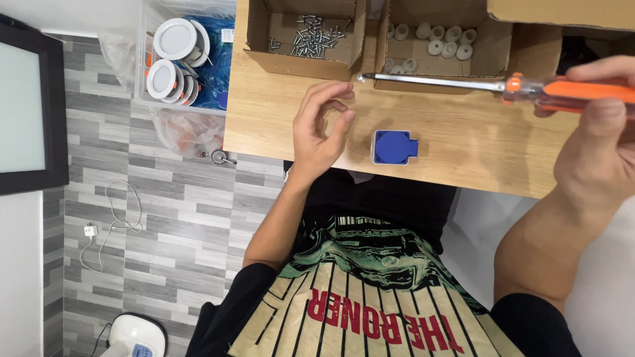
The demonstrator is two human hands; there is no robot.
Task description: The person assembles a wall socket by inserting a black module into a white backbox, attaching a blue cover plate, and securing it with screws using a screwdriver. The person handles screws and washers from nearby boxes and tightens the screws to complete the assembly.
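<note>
A person seated at a wooden table (463, 158) works with both hands raised over its near edge. The right hand (595, 125) is clenched around the orange handle of a screwdriver (463, 84), holding the tool level so that its long metal shaft runs across the table toward the left hand (321, 129). That hand hovers palm-in, thumb and forefinger pinched close together at the shaft's tip, where a small screw (360, 77) sits – whether the fingertips actually grip it cannot be told; the other fingers curl loosely.

Just beyond the tip stand two open cardboard boxes, side by side. The left box (264, 39) holds a loose heap of silver screws (314, 36); the right box (499, 49) holds small white round parts (440, 39) lying in rows. A blue square part (395, 147) lies flat on the table between the two hands, near the edge and touched by neither.

Beside the table, on the grey plank floor (165, 218), a clear plastic bin (142, 66) holds round white lamp fittings (175, 39) – with a clear bag (188, 129) of small parts just next to it
</note>
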